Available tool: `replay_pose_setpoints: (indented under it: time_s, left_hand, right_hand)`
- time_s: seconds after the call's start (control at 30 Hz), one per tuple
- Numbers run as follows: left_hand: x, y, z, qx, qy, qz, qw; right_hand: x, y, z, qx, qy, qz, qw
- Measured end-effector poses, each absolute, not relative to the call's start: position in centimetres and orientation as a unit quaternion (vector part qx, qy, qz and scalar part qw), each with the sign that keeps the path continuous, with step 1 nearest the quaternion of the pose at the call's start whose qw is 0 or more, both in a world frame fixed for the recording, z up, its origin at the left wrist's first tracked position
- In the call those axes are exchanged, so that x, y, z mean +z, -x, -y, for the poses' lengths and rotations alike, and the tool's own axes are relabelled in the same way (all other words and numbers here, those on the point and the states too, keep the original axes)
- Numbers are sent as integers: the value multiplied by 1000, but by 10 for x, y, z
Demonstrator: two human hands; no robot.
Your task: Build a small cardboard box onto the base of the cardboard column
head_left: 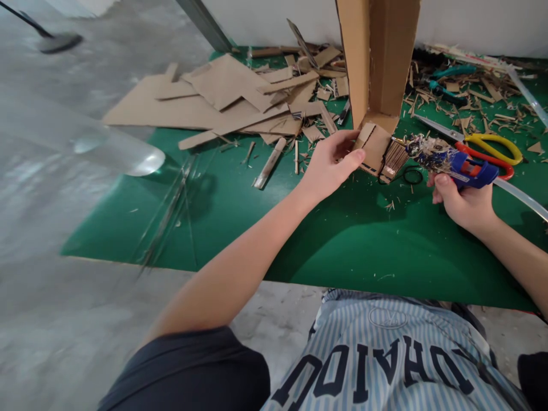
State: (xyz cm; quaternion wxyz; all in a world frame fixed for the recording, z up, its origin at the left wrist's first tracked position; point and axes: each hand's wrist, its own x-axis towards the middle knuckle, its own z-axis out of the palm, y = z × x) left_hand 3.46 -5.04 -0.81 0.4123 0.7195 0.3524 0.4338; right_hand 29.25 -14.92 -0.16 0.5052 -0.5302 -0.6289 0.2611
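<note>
My left hand grips a small flat cardboard piece at the foot of a tall upright cardboard structure. In my right hand is a blue glue gun, fingers wrapped round its handle. Its crusted nozzle points left and touches a corrugated strip beside the small piece. Both hands hover just above the green mat.
Cardboard sheets and strips lie piled at the mat's far left. Yellow and red scissors, teal pliers, a small cutter and scraps lie at the far right. A clear plastic sheet lies left on the grey floor.
</note>
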Motion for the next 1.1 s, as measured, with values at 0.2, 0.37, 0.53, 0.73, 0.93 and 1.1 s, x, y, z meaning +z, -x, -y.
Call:
replay_pose_setpoints:
  time_s: [0.2,0.37,0.53,0.73,0.93,1.1]
  left_hand:
    - [-10,-34,48,432,-713,-353,424]
    - [-6,-35,52,432,-704,-375,420]
    - [-3,-35,54,437,-709,-378,405]
    - [-4,-34,52,434,-716,-381,392]
    - [-7,-33,49,435,-721,-379,384]
    - [-9,-32,47,441,-721,-371,384]
  right_hand:
    - [-3,-294,148,261,535,624,506]
    - [-5,-296,147,258,547,620,500]
    - [-3,-294,147,261,544,618,504]
    - [-2,-293,147,264,544,613,509]
    - [-5,-295,146,261,546,611,510]
    - [-4,-294,146,265,543,613,508]
